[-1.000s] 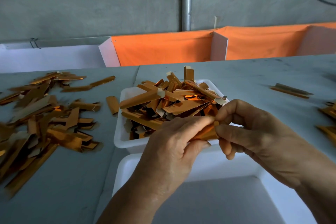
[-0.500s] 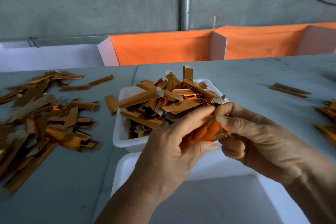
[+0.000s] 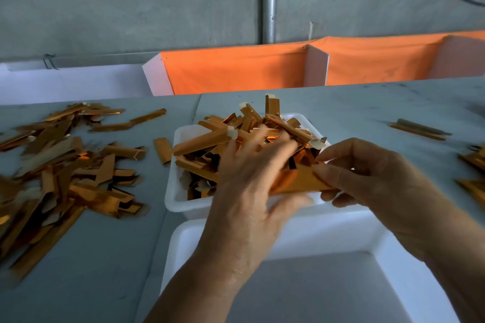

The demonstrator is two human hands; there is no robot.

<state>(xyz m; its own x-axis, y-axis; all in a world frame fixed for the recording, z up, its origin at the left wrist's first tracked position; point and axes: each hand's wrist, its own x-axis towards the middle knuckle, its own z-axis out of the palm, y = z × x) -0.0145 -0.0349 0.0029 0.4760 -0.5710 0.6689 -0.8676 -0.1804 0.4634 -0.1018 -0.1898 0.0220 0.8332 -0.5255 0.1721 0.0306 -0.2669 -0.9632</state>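
The folded copper-coloured card strip, pinched at one end by the right hand above the near rim of the white plastic tray, could slip or crease, because the left hand is spread and hardly supports it.

Left hand: bare; fingers motion-blurred (outline soft).
Right hand: bare; knuckle creases sharply defined.
Left forearm: uncovered to the frame edge.
Right forearm: uncovered likewise.
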